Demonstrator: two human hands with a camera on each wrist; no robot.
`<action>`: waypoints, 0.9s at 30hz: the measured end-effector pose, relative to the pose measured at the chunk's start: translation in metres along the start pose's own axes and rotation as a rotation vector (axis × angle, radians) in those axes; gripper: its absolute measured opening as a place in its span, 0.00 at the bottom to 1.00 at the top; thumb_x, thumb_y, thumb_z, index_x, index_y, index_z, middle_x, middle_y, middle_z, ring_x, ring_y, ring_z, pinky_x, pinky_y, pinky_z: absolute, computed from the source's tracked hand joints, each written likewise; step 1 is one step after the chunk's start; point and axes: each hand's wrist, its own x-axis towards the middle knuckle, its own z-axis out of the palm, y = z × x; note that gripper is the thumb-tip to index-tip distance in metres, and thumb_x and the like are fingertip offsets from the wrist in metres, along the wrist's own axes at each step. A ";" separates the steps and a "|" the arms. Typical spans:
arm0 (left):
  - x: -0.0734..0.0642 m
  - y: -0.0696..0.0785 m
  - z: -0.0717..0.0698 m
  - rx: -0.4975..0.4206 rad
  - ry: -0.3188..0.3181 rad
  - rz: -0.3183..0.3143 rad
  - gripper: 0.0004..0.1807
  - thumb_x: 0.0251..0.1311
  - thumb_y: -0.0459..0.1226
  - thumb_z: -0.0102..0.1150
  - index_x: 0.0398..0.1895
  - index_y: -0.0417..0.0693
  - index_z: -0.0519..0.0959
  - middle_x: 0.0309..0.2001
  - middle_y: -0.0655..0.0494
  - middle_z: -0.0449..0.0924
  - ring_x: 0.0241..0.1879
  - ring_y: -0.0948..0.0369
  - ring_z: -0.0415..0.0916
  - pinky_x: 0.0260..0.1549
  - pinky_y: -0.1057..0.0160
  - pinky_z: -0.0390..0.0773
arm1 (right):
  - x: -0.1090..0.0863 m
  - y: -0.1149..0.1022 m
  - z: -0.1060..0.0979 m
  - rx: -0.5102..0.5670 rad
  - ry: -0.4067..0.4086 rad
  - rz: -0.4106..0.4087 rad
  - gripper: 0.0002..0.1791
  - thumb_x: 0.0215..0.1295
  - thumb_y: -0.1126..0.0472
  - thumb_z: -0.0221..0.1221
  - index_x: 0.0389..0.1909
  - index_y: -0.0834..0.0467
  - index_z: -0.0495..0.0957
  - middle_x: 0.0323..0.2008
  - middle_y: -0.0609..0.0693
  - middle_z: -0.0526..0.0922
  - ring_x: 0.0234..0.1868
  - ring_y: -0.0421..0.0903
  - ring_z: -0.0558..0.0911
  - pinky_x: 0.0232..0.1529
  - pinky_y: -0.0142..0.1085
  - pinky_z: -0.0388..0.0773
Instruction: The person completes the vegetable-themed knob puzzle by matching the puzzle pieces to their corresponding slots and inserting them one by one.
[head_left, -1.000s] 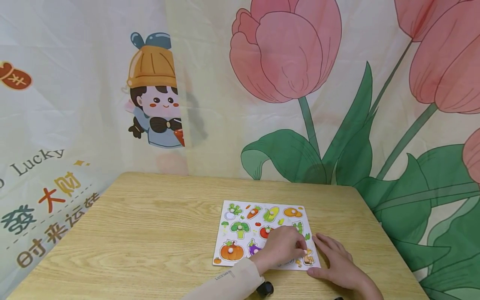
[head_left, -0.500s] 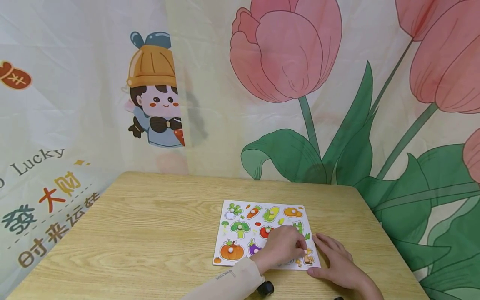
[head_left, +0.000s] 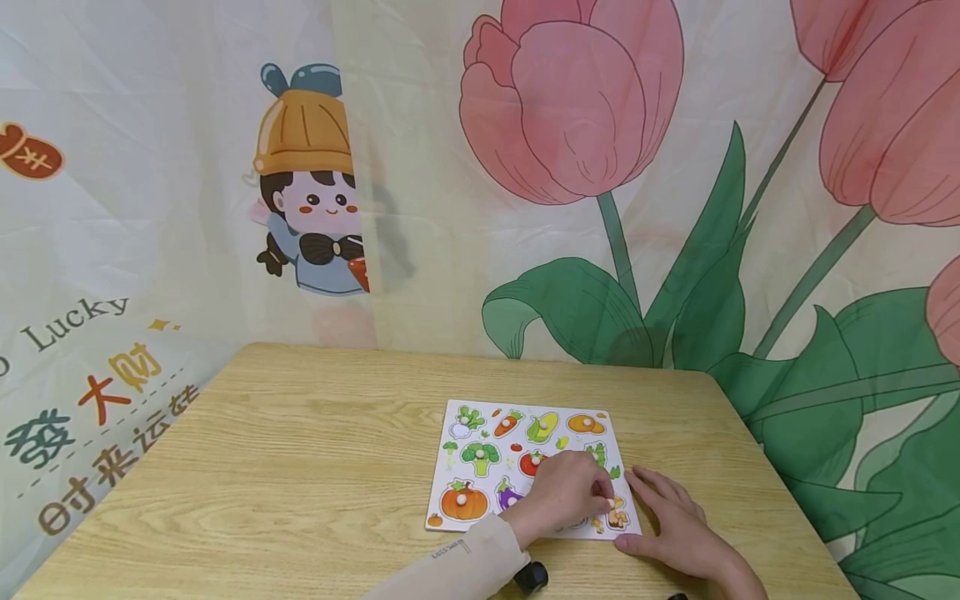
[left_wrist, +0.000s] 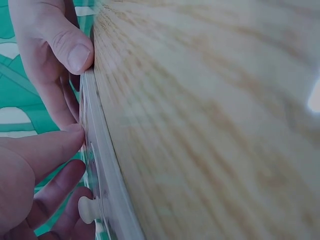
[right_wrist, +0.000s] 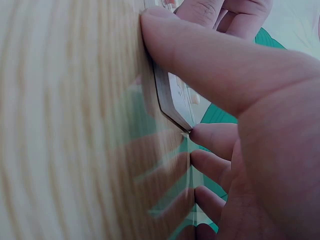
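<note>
A white vegetable knob puzzle board [head_left: 468,475] lies on the wooden table in the head view. My left hand [head_left: 566,492] reaches over its lower right part. Thumb and forefinger pinch at the knob of the mushroom puzzle piece [head_left: 617,520], which sits in the bottom right corner; in the left wrist view the thumb tip meets the board face and the knob itself is hidden. A different white knob [left_wrist: 89,210] shows near the other fingers. Spread at the board's right edge, my right hand [head_left: 678,529] touches the corner, thumb on the near side, fingers fairly straight along the right.
Pumpkin [head_left: 462,502], broccoli [head_left: 480,458], carrot [head_left: 507,426] and corn [head_left: 542,428] pieces sit in the board. A black round object [head_left: 531,577] is under the left forearm. Wooden table [head_left: 300,467] extends left; a printed curtain [head_left: 420,250] hangs behind it.
</note>
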 end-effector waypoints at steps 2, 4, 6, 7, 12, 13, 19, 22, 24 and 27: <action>0.000 -0.001 0.000 -0.003 -0.005 0.000 0.05 0.62 0.43 0.78 0.30 0.64 0.90 0.27 0.74 0.78 0.30 0.74 0.68 0.32 0.70 0.68 | 0.000 0.000 0.000 -0.002 -0.001 0.001 0.58 0.58 0.31 0.73 0.81 0.58 0.64 0.81 0.61 0.59 0.79 0.73 0.54 0.66 0.80 0.53; 0.000 -0.002 0.000 -0.001 -0.010 0.001 0.04 0.62 0.44 0.78 0.31 0.64 0.90 0.28 0.75 0.79 0.31 0.75 0.69 0.33 0.70 0.69 | 0.000 0.000 0.001 0.000 -0.004 0.004 0.57 0.58 0.32 0.73 0.81 0.57 0.64 0.81 0.61 0.59 0.79 0.73 0.54 0.66 0.80 0.53; 0.000 -0.004 -0.001 0.002 -0.013 -0.001 0.03 0.61 0.44 0.78 0.32 0.64 0.91 0.29 0.75 0.79 0.32 0.75 0.70 0.34 0.70 0.70 | 0.000 0.000 0.001 -0.001 -0.005 0.004 0.57 0.58 0.32 0.73 0.81 0.57 0.64 0.81 0.61 0.59 0.79 0.73 0.54 0.66 0.80 0.53; 0.000 -0.005 -0.002 0.002 -0.013 -0.003 0.03 0.61 0.45 0.79 0.32 0.64 0.91 0.29 0.75 0.79 0.32 0.75 0.70 0.35 0.70 0.70 | -0.001 0.000 0.001 -0.003 -0.006 0.003 0.57 0.58 0.32 0.73 0.81 0.57 0.64 0.81 0.61 0.59 0.79 0.73 0.55 0.66 0.80 0.53; -0.007 -0.013 -0.014 -0.003 0.004 -0.033 0.04 0.60 0.44 0.78 0.34 0.65 0.90 0.31 0.73 0.81 0.33 0.74 0.73 0.35 0.69 0.72 | -0.001 -0.001 0.001 -0.005 -0.007 0.000 0.57 0.58 0.32 0.73 0.81 0.57 0.64 0.81 0.61 0.59 0.78 0.73 0.55 0.66 0.80 0.54; -0.009 -0.016 -0.018 -0.005 0.011 -0.038 0.03 0.61 0.44 0.78 0.35 0.65 0.91 0.32 0.73 0.81 0.34 0.74 0.74 0.35 0.69 0.72 | -0.001 -0.001 0.001 -0.005 -0.009 0.001 0.57 0.58 0.32 0.73 0.81 0.57 0.64 0.81 0.62 0.59 0.78 0.74 0.55 0.66 0.80 0.54; -0.028 -0.039 -0.044 -0.008 0.079 -0.036 0.07 0.61 0.44 0.78 0.41 0.61 0.92 0.36 0.68 0.86 0.38 0.70 0.78 0.36 0.68 0.74 | -0.001 0.001 0.003 0.002 -0.013 0.012 0.57 0.58 0.32 0.73 0.82 0.57 0.63 0.81 0.62 0.58 0.78 0.74 0.54 0.66 0.79 0.54; -0.042 -0.053 -0.061 0.007 0.108 -0.060 0.09 0.61 0.44 0.78 0.44 0.59 0.91 0.39 0.64 0.87 0.41 0.66 0.80 0.38 0.65 0.76 | -0.003 0.004 0.004 0.006 -0.017 0.018 0.58 0.58 0.32 0.73 0.82 0.57 0.62 0.81 0.62 0.58 0.79 0.74 0.53 0.66 0.79 0.55; -0.053 -0.064 -0.073 0.020 0.130 -0.084 0.11 0.61 0.44 0.77 0.46 0.58 0.91 0.41 0.62 0.88 0.43 0.62 0.81 0.40 0.61 0.78 | -0.004 0.006 0.003 0.012 -0.026 0.021 0.58 0.59 0.32 0.72 0.82 0.57 0.62 0.82 0.63 0.57 0.79 0.74 0.53 0.66 0.79 0.55; -0.072 -0.080 -0.092 0.033 0.177 -0.122 0.12 0.61 0.43 0.77 0.47 0.58 0.90 0.43 0.61 0.88 0.46 0.58 0.82 0.43 0.55 0.80 | -0.006 0.007 -0.001 0.038 -0.046 0.021 0.56 0.61 0.34 0.72 0.82 0.57 0.61 0.81 0.64 0.57 0.79 0.74 0.54 0.66 0.80 0.56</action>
